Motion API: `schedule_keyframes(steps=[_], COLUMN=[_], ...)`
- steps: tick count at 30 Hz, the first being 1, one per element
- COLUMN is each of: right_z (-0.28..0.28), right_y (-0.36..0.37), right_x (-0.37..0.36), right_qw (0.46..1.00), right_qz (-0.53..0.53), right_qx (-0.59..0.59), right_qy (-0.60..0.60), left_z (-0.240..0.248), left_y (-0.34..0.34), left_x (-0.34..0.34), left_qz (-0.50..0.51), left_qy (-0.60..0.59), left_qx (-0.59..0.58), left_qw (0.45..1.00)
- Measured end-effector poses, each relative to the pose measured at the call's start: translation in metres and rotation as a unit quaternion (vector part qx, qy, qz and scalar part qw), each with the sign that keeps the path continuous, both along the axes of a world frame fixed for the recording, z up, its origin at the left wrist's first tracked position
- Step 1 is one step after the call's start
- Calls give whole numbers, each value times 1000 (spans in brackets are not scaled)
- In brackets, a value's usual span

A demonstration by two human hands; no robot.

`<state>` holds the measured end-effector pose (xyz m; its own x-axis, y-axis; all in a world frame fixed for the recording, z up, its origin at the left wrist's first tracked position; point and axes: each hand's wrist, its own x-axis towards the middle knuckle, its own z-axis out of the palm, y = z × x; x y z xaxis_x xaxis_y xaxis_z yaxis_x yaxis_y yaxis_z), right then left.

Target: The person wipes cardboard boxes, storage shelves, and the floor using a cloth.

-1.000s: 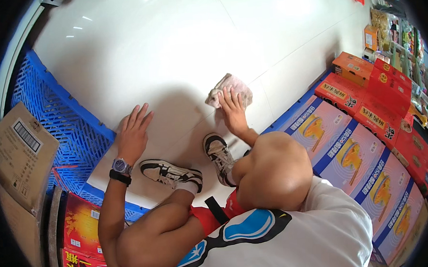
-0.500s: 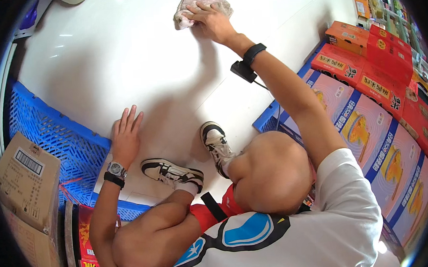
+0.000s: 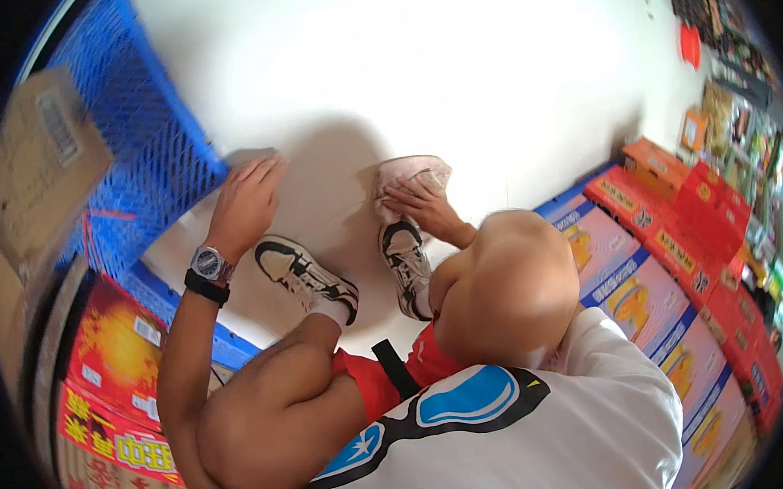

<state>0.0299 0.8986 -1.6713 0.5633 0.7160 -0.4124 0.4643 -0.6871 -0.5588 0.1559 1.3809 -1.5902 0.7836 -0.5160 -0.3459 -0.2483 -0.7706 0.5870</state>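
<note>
A folded, pale pinkish cloth [image 3: 416, 167] lies on the white floor just beyond the toe of my right shoe [image 3: 402, 260]. My right hand [image 3: 425, 205] is on the cloth, fingers spread over it and holding it against the floor; my knee hides part of that forearm. My left hand [image 3: 246, 197], with a wristwatch [image 3: 208, 263] at its wrist, holds nothing. Its fingers are stretched out beside the corner of a blue plastic crate-like pallet [image 3: 150, 107].
Cardboard boxes [image 3: 42, 165] and red-yellow packages [image 3: 114, 348] stand to the left. Stacked pale purple cartons [image 3: 629, 298] and red boxes [image 3: 666, 239] line the right side. My left shoe [image 3: 300, 276] is planted between my hands. Shelved goods [image 3: 744, 129] are farther right.
My right hand has drawn the cloth back from far out on the floor to near my right shoe. The view has turned, and my left hand stays by the blue pallet.
</note>
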Motion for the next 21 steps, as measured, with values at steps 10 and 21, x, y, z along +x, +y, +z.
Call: schedule_keyframes(steps=[10,21], right_z=[-6,-12], right_y=[144,295], right_x=[144,117], right_qw=[952,938], right_qz=[277,289], right_qx=[112,182], right_qy=[-70,-56], left_z=[-1,18], left_y=[18,-25], left_x=[-165,-197], left_qz=[134,198], left_qy=[68,66], left_qx=[-53,-117], left_qw=[987,971])
